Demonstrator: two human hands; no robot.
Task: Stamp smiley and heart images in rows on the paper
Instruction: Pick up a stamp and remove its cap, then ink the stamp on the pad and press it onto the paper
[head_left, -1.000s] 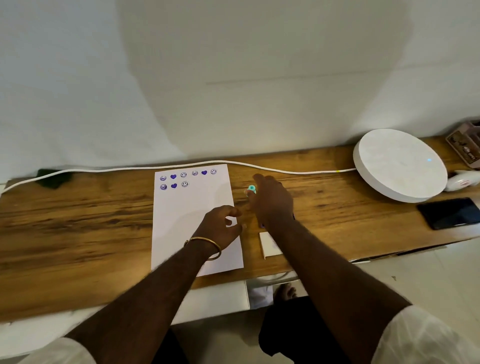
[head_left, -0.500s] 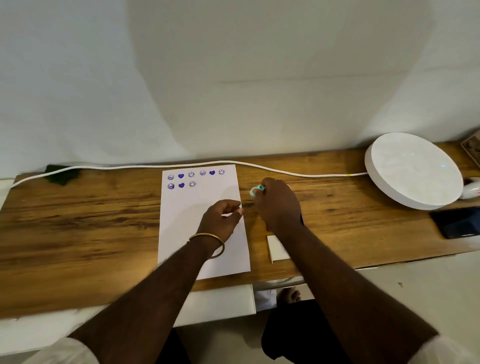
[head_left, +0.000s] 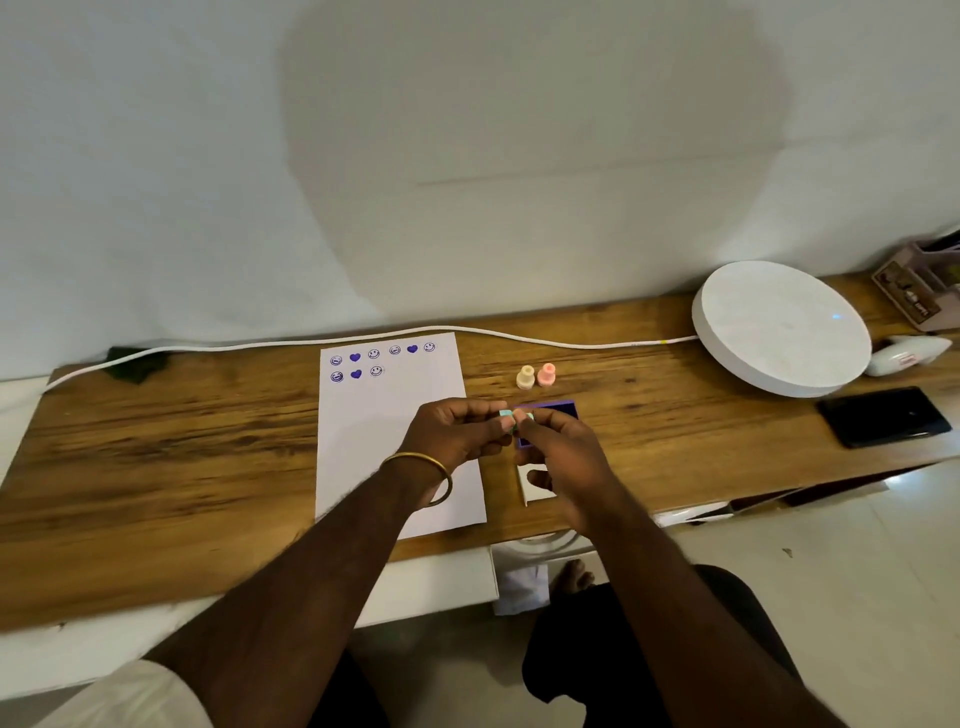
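Observation:
A white sheet of paper (head_left: 395, 447) lies on the wooden desk (head_left: 182, 447). Purple smileys and hearts (head_left: 382, 354) fill a top row, with three more stamps in a second row below. My left hand (head_left: 457, 434) and my right hand (head_left: 558, 452) meet above the paper's right edge, both pinching a small teal stamp (head_left: 511, 415) between their fingertips. Just behind the hands lies a purple ink pad (head_left: 556, 410), partly hidden. A cream stamp (head_left: 525, 377) and a pink stamp (head_left: 546, 374) stand upright beyond it.
A white cable (head_left: 519, 336) runs along the desk's back edge to a round white disc (head_left: 779, 327) at the right. A black phone (head_left: 885, 415) lies near the right front edge. A small white card (head_left: 535, 491) sits under my right wrist.
My right hand lifted the teal stamp from beside the ink pad and brought it toward me. My left hand rose off the paper and took hold of it too. The cream and pink stamps became visible.

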